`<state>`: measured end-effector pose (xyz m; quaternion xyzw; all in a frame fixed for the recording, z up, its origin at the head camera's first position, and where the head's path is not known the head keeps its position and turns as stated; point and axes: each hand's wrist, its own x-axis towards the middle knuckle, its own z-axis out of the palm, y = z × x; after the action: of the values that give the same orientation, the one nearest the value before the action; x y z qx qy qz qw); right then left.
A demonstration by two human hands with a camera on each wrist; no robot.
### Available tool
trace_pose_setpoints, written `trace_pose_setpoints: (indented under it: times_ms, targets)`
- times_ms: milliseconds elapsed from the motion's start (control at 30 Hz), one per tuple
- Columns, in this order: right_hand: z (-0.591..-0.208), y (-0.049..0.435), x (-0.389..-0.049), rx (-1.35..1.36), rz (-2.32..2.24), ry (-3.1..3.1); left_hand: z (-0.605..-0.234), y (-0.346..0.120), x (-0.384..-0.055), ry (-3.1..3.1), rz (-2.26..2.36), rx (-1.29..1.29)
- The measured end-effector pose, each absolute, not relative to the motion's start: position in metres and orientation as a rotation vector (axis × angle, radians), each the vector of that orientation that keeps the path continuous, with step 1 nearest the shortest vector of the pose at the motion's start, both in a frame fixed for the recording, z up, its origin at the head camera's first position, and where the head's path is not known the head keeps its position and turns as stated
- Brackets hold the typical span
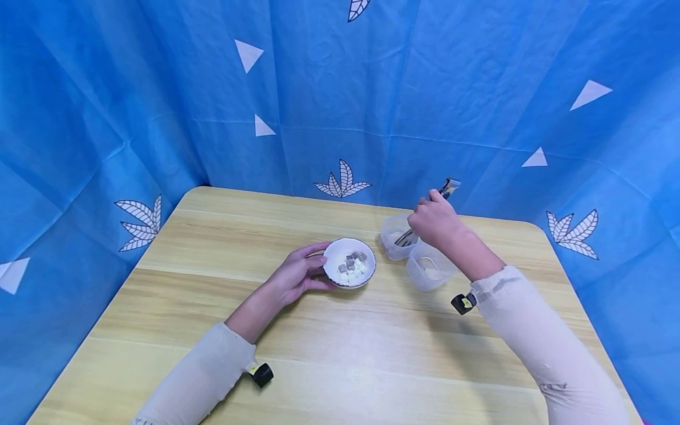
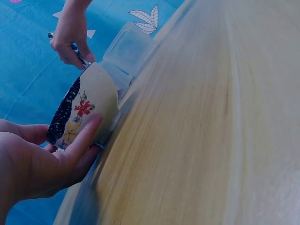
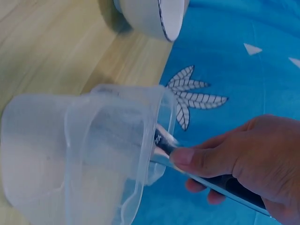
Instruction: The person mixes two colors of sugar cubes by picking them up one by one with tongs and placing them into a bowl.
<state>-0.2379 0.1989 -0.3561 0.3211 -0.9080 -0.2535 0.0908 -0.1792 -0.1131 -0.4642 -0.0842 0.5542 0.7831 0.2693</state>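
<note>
My left hand (image 1: 297, 274) holds a white bowl (image 1: 334, 254) from its left side, with fingers along its outer wall. The bowl has a dark speckled rim and painted flowers, seen in the left wrist view. Inside it lie several small cubes (image 1: 350, 267), some brown and some white. My right hand (image 1: 435, 221) grips metal tongs (image 1: 451, 185) with dark handle panels. Their tips reach down into the far clear plastic container (image 1: 390, 227). A second clear container (image 1: 423, 277) stands just in front of it, below my right wrist.
Everything stands on a light wood-grain table (image 1: 340, 348). A blue curtain (image 1: 340, 88) with white leaf and triangle prints hangs behind the table's far edge and along its sides. The bowl is a short way left of the two containers.
</note>
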Motion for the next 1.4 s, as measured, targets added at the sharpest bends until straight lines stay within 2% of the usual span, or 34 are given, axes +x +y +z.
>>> trace_pose_setpoints:
  times_ms: [500,933,1400]
  targets:
    - [-0.359,0.200,-0.220,0.933,-0.802,-2.594,-0.464,-0.112,-0.178,1.492,2.117,-0.212]
    - [-0.369,0.232,-0.207,0.845,-0.457,-2.370,-0.465,-0.113,-0.179,1.490,2.117,-0.252]
    - [-0.375,0.228,-0.195,0.724,-0.253,-2.123,-0.462,-0.114,-0.178,1.461,2.130,-0.231]
